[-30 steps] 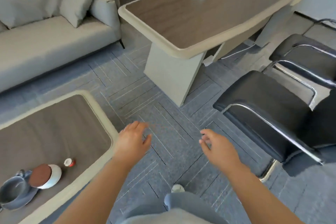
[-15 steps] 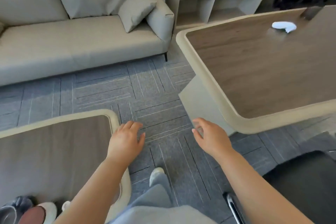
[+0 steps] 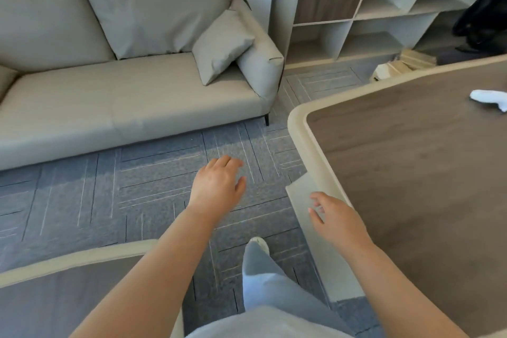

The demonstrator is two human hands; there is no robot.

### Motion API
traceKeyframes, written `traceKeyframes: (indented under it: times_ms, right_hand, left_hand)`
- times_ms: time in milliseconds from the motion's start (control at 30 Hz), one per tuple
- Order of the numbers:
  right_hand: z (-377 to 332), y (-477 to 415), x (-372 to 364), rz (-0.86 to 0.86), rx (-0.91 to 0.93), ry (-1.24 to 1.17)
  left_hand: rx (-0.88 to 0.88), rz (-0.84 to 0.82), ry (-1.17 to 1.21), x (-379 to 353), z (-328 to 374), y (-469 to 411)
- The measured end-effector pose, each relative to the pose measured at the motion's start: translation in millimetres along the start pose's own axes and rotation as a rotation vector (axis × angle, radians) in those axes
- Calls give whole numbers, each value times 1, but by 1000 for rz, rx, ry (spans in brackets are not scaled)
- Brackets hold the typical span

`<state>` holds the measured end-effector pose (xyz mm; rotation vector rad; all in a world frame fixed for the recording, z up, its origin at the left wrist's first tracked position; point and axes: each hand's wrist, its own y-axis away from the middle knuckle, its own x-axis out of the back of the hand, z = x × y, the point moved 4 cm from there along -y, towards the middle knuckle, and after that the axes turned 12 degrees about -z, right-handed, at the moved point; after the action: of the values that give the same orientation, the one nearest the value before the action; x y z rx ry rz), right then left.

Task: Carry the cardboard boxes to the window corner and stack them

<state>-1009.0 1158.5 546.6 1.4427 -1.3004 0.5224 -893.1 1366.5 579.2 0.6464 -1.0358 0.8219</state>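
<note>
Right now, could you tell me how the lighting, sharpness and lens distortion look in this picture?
Head view: the wide lens bows the sofa and the shelf unit; soft, even daylight, with a brighter patch on the carpet; the right hand is slightly smeared at its fingertips; no glare on the desk.

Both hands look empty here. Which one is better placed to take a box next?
Right, marginally. Both the left hand and right hand are open and empty, no box within reach; the tan cardboard-like pile by the shelf lies on the right side, beyond the desk.
</note>
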Motion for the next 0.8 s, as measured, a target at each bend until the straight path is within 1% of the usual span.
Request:
traceKeyframes:
  times_ms: [233, 367, 533, 600, 667, 733, 800]
  right_hand:
    - [-39, -161, 67, -30, 162, -12]
    - [-75, -240, 105, 7, 272, 13]
    - [-113, -331, 134, -4, 304, 4]
    - [-122, -366, 139, -11, 283, -7]
    - [-126, -399, 143, -11, 231, -16]
    - [-125, -430, 147, -2, 171, -35]
    - [-122, -456, 154, -1, 92, -53]
  left_hand:
    - [225, -38, -9, 23, -72, -89]
    - [385, -31, 18, 39, -118, -118]
    - [498, -49, 51, 52, -173, -167]
    - [478, -51, 42, 61, -192, -206]
    - [421, -48, 35, 72, -210, -257]
    - [331, -54, 29, 82, -223, -312]
    - [234, -95, 11, 92, -232, -368]
